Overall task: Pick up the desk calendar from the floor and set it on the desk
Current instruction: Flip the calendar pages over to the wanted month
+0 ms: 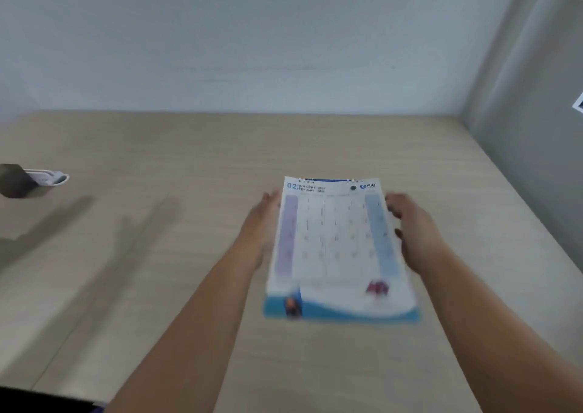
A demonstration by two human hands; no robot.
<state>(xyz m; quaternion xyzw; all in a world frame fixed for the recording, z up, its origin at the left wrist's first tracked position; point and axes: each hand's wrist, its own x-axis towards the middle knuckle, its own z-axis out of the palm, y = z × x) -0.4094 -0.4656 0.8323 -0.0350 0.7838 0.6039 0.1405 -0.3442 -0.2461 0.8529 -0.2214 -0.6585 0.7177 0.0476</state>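
Observation:
The desk calendar [337, 248] is a white spiral-bound pad with a blue lower edge, showing a February page. It is over the light wooden desk [189, 239], right of centre, and the picture is blurred. My left hand [260, 226] grips its left edge and my right hand [413, 229] grips its right edge. Whether the calendar's base touches the desk I cannot tell.
A dark block with a white object [47, 177] against it sits at the desk's far left. A pale wall runs behind the desk and a grey wall closes its right side. A bit of paper [579, 103] shows at the right edge.

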